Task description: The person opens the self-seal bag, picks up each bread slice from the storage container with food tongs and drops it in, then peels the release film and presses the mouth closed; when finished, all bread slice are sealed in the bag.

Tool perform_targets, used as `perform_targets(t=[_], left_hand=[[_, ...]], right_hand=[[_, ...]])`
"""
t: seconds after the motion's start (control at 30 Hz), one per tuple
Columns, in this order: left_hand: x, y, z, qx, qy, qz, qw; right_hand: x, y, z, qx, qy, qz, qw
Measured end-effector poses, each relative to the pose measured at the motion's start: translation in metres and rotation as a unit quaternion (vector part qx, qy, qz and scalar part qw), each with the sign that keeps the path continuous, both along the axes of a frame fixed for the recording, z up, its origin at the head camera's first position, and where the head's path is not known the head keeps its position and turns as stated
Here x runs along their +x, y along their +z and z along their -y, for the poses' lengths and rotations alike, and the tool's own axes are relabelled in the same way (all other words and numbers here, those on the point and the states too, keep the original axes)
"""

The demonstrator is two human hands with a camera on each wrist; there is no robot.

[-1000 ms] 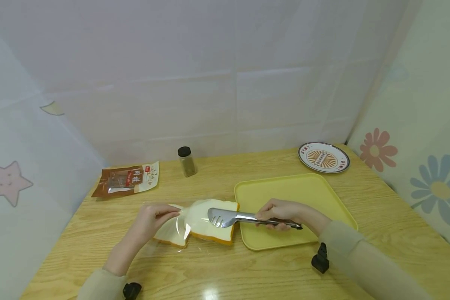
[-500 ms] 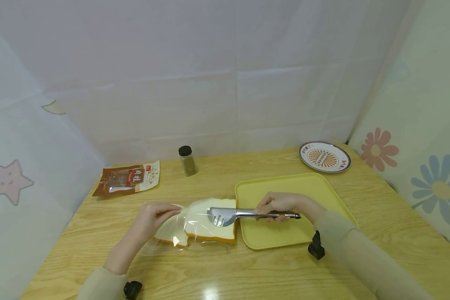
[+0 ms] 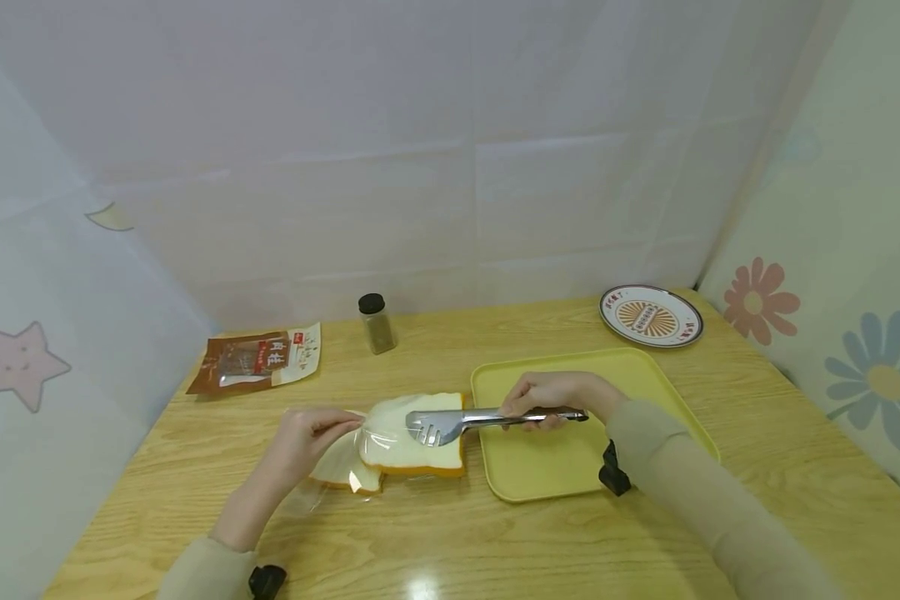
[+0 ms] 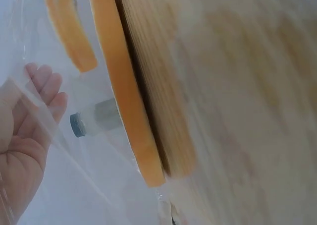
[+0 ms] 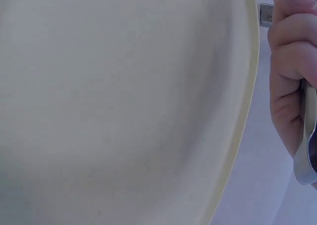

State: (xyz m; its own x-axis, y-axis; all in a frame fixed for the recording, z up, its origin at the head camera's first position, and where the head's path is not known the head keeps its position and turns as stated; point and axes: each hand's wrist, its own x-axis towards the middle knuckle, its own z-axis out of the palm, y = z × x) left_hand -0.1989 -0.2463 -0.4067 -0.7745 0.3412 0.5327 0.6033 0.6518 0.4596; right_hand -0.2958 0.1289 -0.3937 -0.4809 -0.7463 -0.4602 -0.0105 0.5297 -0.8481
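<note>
At upper left of the head view lies a brown-and-cream packet (image 3: 253, 360) — its large white characters read 肉桂. At upper right, the patterned plate (image 3: 651, 316) carries red rim lettering too small to read; a black-capped jar (image 3: 377, 323) stands between them. Lower centre, the left hand (image 3: 317, 432) pinches a clear plastic bag (image 3: 356, 482) around two overlapping bread slices (image 3: 401, 450). The right hand's (image 3: 543, 400) fingers grip metal tongs (image 3: 483, 418) — their slotted head covers part of the upper slice, and the right forearm crosses the yellow tray (image 3: 528, 471).
</note>
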Motion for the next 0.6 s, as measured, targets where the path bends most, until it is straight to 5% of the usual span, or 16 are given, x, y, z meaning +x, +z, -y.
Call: perform_targets(t=[0.6], left_hand=[[0.001,-0.002,-0.004,0.006,0.002,-0.036,0.9994]], right_hand=[[-0.002,0.005,0.027,-0.001,0.03,-0.023,0.9993]])
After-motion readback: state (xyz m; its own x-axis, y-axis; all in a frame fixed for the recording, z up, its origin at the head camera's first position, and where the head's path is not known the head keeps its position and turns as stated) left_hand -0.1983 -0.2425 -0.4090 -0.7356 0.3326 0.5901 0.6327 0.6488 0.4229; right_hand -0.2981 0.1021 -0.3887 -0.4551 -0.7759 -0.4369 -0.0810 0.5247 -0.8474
